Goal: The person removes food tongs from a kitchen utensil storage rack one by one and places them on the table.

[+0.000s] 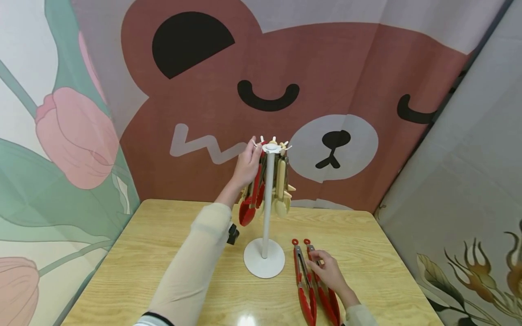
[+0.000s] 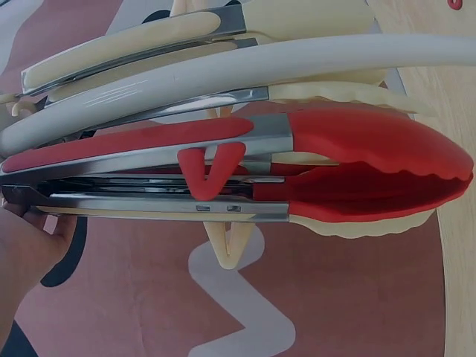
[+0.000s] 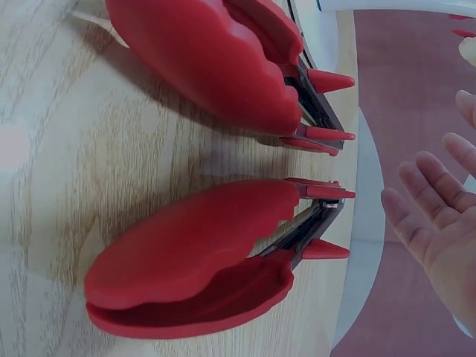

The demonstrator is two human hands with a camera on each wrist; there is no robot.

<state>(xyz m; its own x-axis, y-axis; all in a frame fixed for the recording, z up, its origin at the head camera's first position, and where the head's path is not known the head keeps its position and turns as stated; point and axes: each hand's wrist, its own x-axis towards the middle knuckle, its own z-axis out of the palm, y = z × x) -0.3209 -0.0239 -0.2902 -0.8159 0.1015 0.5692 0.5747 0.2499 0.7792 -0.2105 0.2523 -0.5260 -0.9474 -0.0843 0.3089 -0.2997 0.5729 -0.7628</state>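
Note:
My left hand [image 1: 247,164] is raised at the top of a white rotating stand [image 1: 267,203]. Its fingers pinch the upper end of red tongs [image 2: 372,149], which hang head-down at the stand's left side, beside a hook. In the left wrist view the hand shows only at the left edge, partly behind the handle end. Low at the right, my right hand [image 1: 328,271] hovers over the table near two red tongs [image 1: 303,283] lying side by side. The right wrist view shows its fingers spread and nothing in the palm.
Several cream tongs [image 1: 281,181] hang from the other hooks of the stand. Its round white base [image 1: 264,267] rests on the wooden table [image 1: 163,253]. A small black object [image 1: 233,234] is partly hidden by the left sleeve. Printed curtains [image 1: 326,68] stand behind the table.

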